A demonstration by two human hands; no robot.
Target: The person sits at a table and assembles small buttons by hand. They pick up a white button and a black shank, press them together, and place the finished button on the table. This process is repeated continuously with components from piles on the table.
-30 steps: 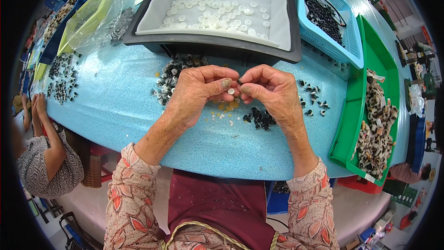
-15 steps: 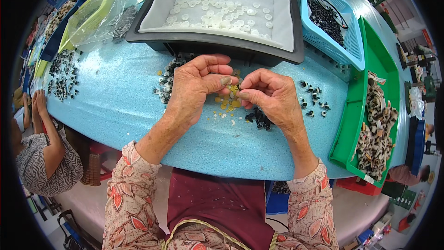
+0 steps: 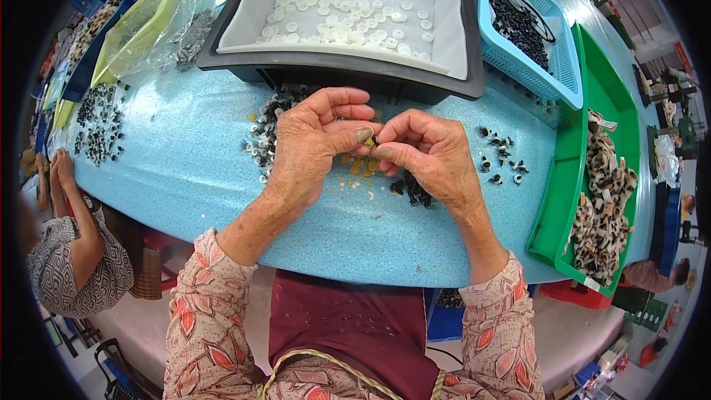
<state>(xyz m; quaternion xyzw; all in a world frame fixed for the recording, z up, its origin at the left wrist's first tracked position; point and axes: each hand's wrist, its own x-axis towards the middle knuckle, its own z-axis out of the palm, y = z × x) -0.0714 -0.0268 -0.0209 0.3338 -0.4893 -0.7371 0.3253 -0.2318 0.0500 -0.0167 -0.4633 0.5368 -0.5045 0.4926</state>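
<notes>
My left hand (image 3: pixel 307 141) and my right hand (image 3: pixel 431 154) meet above the blue table, thumbs and forefingers pinched close together. A tiny dark and yellow piece (image 3: pixel 372 141) shows between the fingertips; most of it is hidden by them. What my left fingers grip is too small to make out. Below the fingers lie yellow discs (image 3: pixel 357 168). A heap of black-and-white stemmed pieces (image 3: pixel 264 137) rests beside my left hand, partly covered by it. Black stemmed pegs (image 3: pixel 412 190) lie under my right hand.
A black tray (image 3: pixel 341 67) of white plastic washers (image 3: pixel 355 24) stands ahead. At right are a light-blue basket (image 3: pixel 537 78) of black parts and a green bin (image 3: pixel 552 230) of spotted plush pieces. More pegs (image 3: pixel 100 122) lie left, near a co-worker's hands (image 3: pixel 61 170).
My right fingertips have moved left and closed the gap to my left fingertips, bringing the small dark piece against them. My left hand has stayed nearly in place.
</notes>
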